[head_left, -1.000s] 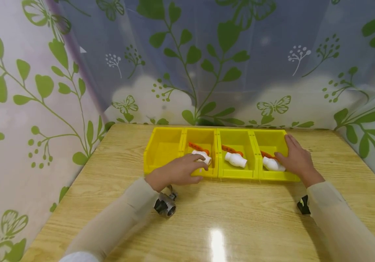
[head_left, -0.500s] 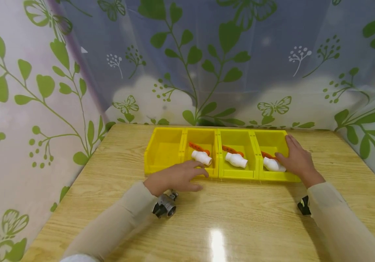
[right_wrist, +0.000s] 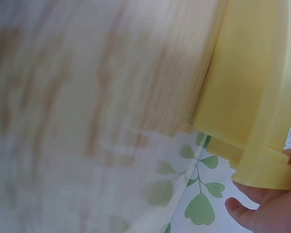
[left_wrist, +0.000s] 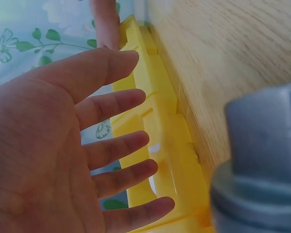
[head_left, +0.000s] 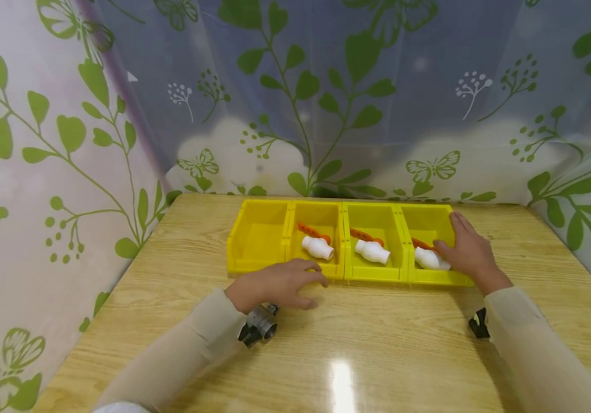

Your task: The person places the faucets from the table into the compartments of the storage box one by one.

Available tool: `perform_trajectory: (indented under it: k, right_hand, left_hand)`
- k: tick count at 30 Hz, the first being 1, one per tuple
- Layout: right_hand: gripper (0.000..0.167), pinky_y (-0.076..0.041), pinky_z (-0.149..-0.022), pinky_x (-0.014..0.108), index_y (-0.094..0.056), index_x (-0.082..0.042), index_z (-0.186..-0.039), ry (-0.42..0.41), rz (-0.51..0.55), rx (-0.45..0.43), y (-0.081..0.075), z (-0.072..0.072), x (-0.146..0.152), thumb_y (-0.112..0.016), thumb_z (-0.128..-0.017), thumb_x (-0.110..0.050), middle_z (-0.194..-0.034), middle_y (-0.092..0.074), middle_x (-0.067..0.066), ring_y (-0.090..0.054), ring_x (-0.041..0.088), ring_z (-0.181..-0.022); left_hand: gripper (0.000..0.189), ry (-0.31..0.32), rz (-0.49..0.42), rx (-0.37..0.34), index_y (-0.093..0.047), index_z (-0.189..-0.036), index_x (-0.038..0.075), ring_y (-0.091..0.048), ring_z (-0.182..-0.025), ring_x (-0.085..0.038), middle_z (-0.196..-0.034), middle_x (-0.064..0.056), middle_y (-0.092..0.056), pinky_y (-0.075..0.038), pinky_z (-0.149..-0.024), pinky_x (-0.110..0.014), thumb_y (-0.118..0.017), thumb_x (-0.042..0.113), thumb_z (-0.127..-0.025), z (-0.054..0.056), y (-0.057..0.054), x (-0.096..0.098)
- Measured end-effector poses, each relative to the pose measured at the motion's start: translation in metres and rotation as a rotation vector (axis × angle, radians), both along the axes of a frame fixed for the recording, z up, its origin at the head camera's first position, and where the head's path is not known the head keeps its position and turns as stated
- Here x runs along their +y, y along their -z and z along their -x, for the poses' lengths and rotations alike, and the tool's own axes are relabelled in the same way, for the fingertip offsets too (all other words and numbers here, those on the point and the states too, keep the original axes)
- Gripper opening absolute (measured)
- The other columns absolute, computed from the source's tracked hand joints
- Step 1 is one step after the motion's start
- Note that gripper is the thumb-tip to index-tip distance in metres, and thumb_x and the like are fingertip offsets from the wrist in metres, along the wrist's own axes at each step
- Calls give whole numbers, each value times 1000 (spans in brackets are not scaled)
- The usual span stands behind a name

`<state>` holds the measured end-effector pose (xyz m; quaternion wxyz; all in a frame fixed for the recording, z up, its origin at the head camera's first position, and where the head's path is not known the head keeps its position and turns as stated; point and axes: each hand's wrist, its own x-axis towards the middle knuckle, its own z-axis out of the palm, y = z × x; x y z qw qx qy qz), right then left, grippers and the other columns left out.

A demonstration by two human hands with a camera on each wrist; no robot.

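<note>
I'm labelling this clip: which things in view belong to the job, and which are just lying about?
Likely the job:
yellow bins, held by the right hand
white fittings
orange strips

Likely incidental:
metal piece near the left hand, possibly worn gear
small black piece
wooden table
patterned backdrop

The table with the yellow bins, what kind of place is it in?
Probably an indoor work corner: there's a wooden table, a row of yellow bins, some holding white pieces, and a leaf-patterned backdrop close behind.
</note>
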<state>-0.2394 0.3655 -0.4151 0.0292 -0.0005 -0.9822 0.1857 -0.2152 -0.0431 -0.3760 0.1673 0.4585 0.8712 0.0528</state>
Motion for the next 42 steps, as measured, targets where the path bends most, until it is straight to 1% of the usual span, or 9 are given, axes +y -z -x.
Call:
perform_trajectory:
  k: [9,17,22,25,29,31,32,38,42]
  right_hand:
    - [86,-16,-100,74,-2,9,-152,-4,16,-10,2,1,0,-47,-98,-41,-157,-3,29,-22,58,-131]
    - [85,-16,-100,74,-2,9,-152,-6,15,-10,1,1,-1,-48,-98,-39,-157,-4,30,-22,59,-131]
    - [85,-17,-100,73,-3,9,-152,-12,7,-1,2,2,0,-46,-99,-42,-157,-4,30,-24,59,-130]
    - [85,-18,-101,72,-2,10,-151,-12,5,-8,3,0,3,-47,-98,-40,-157,-4,30,-22,58,-132]
    - [86,-19,-101,72,-1,10,-151,-13,9,-24,4,-4,6,-48,-99,-40,-156,-2,31,-19,58,-133]
    - [86,-18,-101,73,-1,10,-151,-17,16,-21,4,-4,5,-48,-99,-41,-157,-3,31,-19,58,-133]
    - [86,-18,-101,73,-1,9,-152,-20,19,-18,4,-3,4,-47,-99,-41,-157,-3,31,-19,58,-133]
    - [86,-17,-100,74,-1,10,-151,-19,11,-7,1,-1,2,-47,-99,-40,-156,-3,31,-19,58,-133]
    - [86,-18,-100,73,-2,10,-151,-15,12,-6,1,0,1,-47,-99,-40,-156,-4,31,-21,59,-132]
  left_hand:
    - [42,-24,20,-31,-54,-135,21,-35,-138,-27,-150,-8,-38,-32,-110,-42,-59,37,-97,-4,1,-5]
    - [41,4,-15,-22,-56,-133,19,-41,-131,-24,-141,-4,-45,-36,-107,-40,-59,35,-96,-9,2,-15]
    - [39,-2,-27,-5,-57,-131,19,-43,-129,-22,-138,-3,-48,-36,-107,-39,-61,35,-96,-10,3,-21]
    - [39,-16,-39,-29,-56,-132,18,-42,-130,-23,-139,-4,-47,-36,-107,-40,-61,34,-96,-10,2,-25]
    - [41,-58,-49,-53,-56,-134,17,-40,-133,-26,-144,-7,-44,-35,-108,-43,-60,33,-97,-12,0,-31]
    - [41,-69,-52,-44,-56,-134,16,-40,-133,-27,-144,-8,-44,-36,-107,-44,-60,32,-97,-12,-2,-35]
    - [41,-69,-54,-36,-56,-134,16,-41,-132,-28,-143,-9,-44,-36,-107,-44,-60,32,-97,-12,-2,-37]
    - [47,-5,-109,-18,-51,-137,10,-48,-123,-27,-136,-10,-49,-40,-103,-43,-63,26,-95,-10,-4,-50]
    - [57,-43,-93,-64,-48,-141,12,-45,-127,-28,-143,-11,-43,-40,-103,-44,-70,26,-90,-10,-4,-59]
